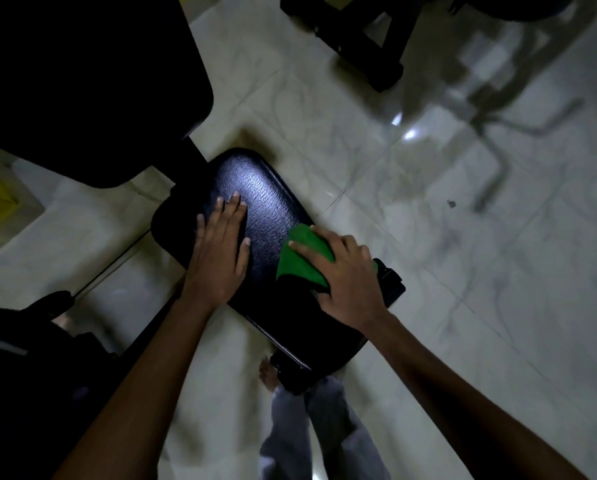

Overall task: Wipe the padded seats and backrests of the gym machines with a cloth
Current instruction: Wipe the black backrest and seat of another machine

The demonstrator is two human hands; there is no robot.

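A black padded seat (269,202) with a textured surface lies in the middle of the head view, angled from upper left to lower right. My left hand (219,251) rests flat on its left half, fingers straight and together. A green cloth (298,261) lies on the seat's right side. My right hand (345,271) presses down on the cloth, its fingers bent over the top of it. A large black backrest pad (82,81) stands just beyond the seat at the upper left.
Pale glossy floor tiles (428,237) surround the seat. The black frame of another machine (359,43) stands at the top middle. Dark equipment (30,358) fills the lower left. My legs and a bare foot (267,374) show below the seat.
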